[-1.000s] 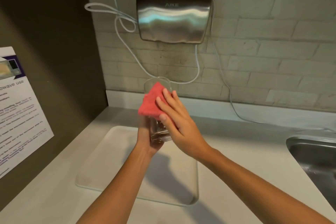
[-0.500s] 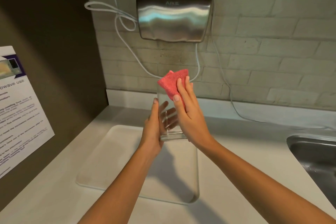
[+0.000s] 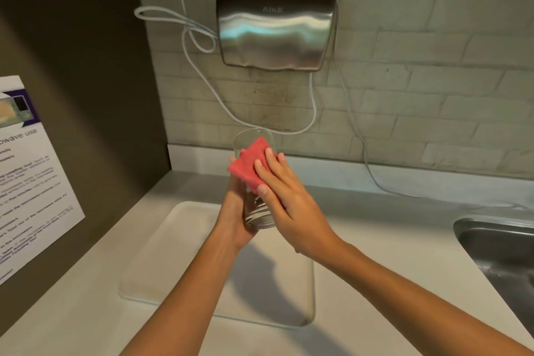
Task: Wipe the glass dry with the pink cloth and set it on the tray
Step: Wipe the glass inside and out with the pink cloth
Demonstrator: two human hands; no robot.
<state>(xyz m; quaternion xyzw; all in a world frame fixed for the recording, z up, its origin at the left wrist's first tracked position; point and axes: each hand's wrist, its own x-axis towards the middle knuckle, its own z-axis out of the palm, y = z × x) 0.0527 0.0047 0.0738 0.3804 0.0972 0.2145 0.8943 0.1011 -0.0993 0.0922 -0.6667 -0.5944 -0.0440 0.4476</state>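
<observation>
Clear glass (image 3: 258, 211) held up in the air above the white tray (image 3: 185, 254), base toward the camera, rim tipped away toward the tiled wall (image 3: 404, 113). Left hand (image 3: 235, 217) wrapped around the glass from the left and below, fingers curled behind it, one fingertip showing past the cloth's upper edge. Right hand (image 3: 284, 199) flat and mostly open, fingers straight, pressing the folded pink cloth (image 3: 248, 166) against the near side of the glass, the cloth covering the upper part up to the rim. Tray bare on the pale counter (image 3: 390, 254), right under both hands, shadow of the arms across it. Steel hand dryer (image 3: 276, 29) on the wall above, white cable (image 3: 199, 66) looping down beside and behind the glass. Printed notice (image 3: 27, 182) on the dark panel at left, text too blurred to read in full. Corner of a steel sink (image 3: 502, 251) at right.
</observation>
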